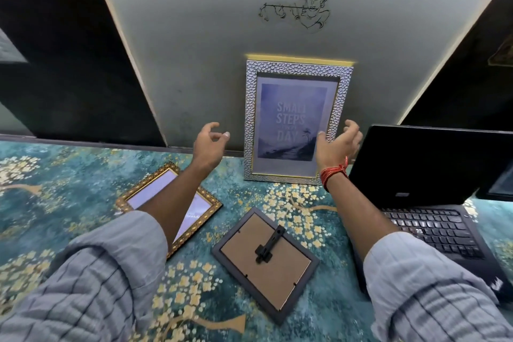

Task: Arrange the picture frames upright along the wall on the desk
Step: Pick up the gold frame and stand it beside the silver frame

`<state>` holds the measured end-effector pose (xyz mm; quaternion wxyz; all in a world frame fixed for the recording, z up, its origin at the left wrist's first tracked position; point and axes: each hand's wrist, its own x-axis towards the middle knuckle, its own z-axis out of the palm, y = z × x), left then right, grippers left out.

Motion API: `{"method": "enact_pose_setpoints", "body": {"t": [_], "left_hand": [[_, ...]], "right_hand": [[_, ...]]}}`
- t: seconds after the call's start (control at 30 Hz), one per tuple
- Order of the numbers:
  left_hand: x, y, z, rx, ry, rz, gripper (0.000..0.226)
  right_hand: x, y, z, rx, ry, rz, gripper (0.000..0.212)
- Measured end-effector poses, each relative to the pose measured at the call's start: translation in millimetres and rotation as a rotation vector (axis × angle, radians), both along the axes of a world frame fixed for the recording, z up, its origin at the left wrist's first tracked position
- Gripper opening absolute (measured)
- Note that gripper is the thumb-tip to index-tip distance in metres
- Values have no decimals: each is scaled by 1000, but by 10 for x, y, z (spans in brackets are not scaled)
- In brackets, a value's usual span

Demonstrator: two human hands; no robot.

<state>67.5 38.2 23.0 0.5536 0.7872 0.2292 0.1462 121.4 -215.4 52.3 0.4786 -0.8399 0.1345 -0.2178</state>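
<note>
Three picture frames are in view. The silver-bordered frame (297, 122) stands upright between the two hands, its long axis vertical, its printed face toward the person and its top edge leaning on the grey wall (208, 36). The left hand (209, 144) hovers just left of it with fingers loosely spread, holding nothing. The right hand (337, 144), a red thread at its wrist, is opened at the frame's right edge, thumb in front of the lower border; whether it touches cannot be told.

Under the left forearm lies one gold ornate frame (194, 200), flat and face up, long axis running diagonally. Nearer the person, between the forearms, one dark frame (266, 264) lies face down, its stand leg showing, also turned diagonally.

One open black laptop (427, 189) sits right of the right hand on the floral teal worktop (69, 175).
</note>
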Motion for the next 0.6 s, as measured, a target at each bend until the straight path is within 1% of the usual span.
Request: {"method": "enact_pose_setpoints", "body": {"t": [0.07,0.1,0.13,0.17,0.23,0.3,0.33,0.4,0.47,0.53,0.6], "left_hand": [[-272,174,-49,6,6,73,42],[-413,276,-92,4,14,118,40],[-554,375,-143,-4,37,153,39],[-714,509,-212,-3,73,179,39],[-984,771,-356,58,194,202,44],[-1188,1004,-499,121,324,200,52],[-1302,1142,-583,172,382,198,56],[-1465,1401,-777,289,468,169,62],[-1583,1569,-929,392,509,59,69],[-1645,1761,-1032,489,578,-89,75],[-1606,1967,-1100,483,661,-185,85]], "right_hand": [[-140,204,4,5,-165,45,43],[-217,334,-24,-6,-206,125,34],[-302,468,-61,-35,-203,228,26],[-396,639,-123,-66,-143,351,21],[-571,965,-262,-116,78,602,17],[-731,1230,-430,-185,324,783,22],[-819,1385,-540,-244,398,820,26],[-961,1662,-762,-345,496,824,30],[-1093,1797,-883,-434,602,810,27],[-1206,1897,-1014,-455,716,760,22],[-1276,1956,-1115,-416,750,706,31]]}}
